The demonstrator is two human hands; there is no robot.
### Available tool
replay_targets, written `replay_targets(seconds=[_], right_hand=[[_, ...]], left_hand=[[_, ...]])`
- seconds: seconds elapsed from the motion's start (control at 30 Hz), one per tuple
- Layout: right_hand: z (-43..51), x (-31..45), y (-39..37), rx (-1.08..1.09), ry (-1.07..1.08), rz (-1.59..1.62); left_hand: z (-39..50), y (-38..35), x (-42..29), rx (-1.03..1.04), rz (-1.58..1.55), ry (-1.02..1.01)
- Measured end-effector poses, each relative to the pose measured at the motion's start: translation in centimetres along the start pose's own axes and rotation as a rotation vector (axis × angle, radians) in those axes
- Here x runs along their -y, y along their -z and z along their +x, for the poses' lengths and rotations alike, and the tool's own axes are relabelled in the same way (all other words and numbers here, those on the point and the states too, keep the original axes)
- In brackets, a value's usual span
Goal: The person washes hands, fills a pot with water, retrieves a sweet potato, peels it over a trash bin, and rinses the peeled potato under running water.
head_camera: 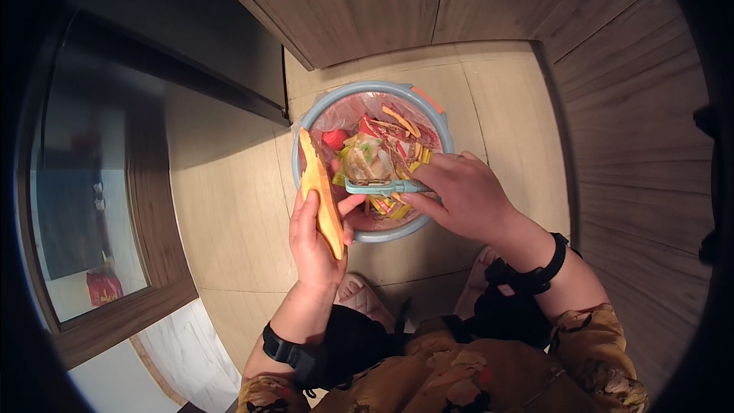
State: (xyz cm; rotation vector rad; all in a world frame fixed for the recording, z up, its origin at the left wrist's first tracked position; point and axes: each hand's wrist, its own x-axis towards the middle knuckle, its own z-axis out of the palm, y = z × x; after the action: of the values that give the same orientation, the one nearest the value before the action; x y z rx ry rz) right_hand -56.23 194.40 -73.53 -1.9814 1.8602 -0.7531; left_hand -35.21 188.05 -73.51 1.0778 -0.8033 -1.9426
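My left hand [315,235] holds a long, partly peeled sweet potato [322,195], its orange flesh showing, over the left rim of a round bin. A light blue peeler [381,186] is gripped by its handle in my right hand [464,192], its head pointing left towards the sweet potato but apart from it. Beneath both hands stands the blue-grey bin [378,236], lined with a clear plastic bag. Inside lie strips of peel [401,120], red and yellow wrappers [390,206], a clear bag with pale contents [367,158] and a red round thing [334,139].
The bin stands on a tiled floor [241,212], close to my slippered feet [364,298]. Wood-grain cabinet fronts [378,0] border the far side and the right [631,155]. To the left are a dark glossy panel [189,28] and a wood-framed glass door [155,229].
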Motion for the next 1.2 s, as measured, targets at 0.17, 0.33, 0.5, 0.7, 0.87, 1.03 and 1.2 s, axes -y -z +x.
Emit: replay_targets(seconds=[0.17,0.33,0.5,0.7,0.87,1.03,1.2], right_hand=[[-0.1,0.3,0.0,0.018,-0.009,0.019],[0.0,0.4,-0.1,-0.032,-0.052,-0.041],[0.4,-0.6,-0.3,-0.098,-0.137,0.044],[0.4,-0.5,-0.4,-0.081,-0.134,0.216],[0.1,0.3,-0.6,0.021,-0.066,0.195],[0.1,0.0,-1.7,0.007,-0.096,0.042],[0.4,-1.9,-1.7,0.089,-0.243,-0.117]], left_hand=[[0.0,0.2,0.2,0.046,-0.092,0.123],[0.1,0.7,0.4,-0.003,0.023,0.123],[-0.3,0.2,0.2,-0.012,0.077,0.125],[-0.5,-0.5,-0.1,0.094,0.176,0.164],[-1.3,0.6,-0.5,0.181,-0.215,0.456],[-3.3,1.1,-1.0,0.163,-0.414,0.608],[-4.9,1.3,-2.4,0.220,-0.101,0.461]])
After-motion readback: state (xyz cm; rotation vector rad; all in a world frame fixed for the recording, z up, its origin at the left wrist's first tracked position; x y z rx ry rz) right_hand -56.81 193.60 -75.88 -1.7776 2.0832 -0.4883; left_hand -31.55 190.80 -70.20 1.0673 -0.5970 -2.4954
